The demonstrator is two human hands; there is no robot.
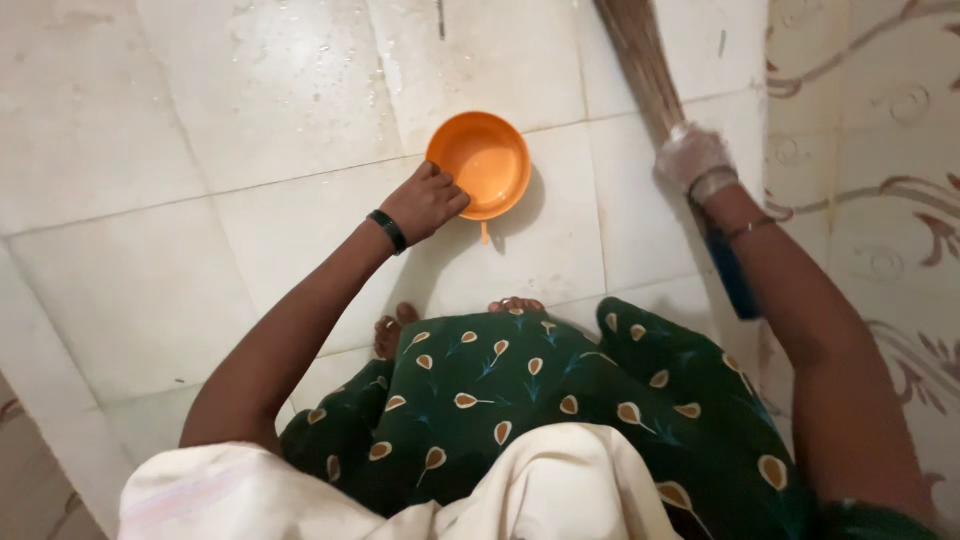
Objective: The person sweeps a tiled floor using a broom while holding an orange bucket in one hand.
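My left hand (425, 203), with a black band at the wrist, grips the handle side of a round orange mug (481, 164) held over the wet floor. Its open mouth faces up toward the camera. My right hand (692, 158) wears a thin clear glove and is closed around a grass broom (640, 60). The broom's brown bristles slant up to the top edge, and its blue handle (733, 275) runs down past my wrist. My bare toes (396, 328) show below the mug, above a green patterned garment.
Pale floor tiles (200, 150) with grout lines cover the left and middle, with water drops near the top. A cream wall with brown scroll patterns (890, 150) rises at the right. Another tiled edge (40, 430) runs along the lower left.
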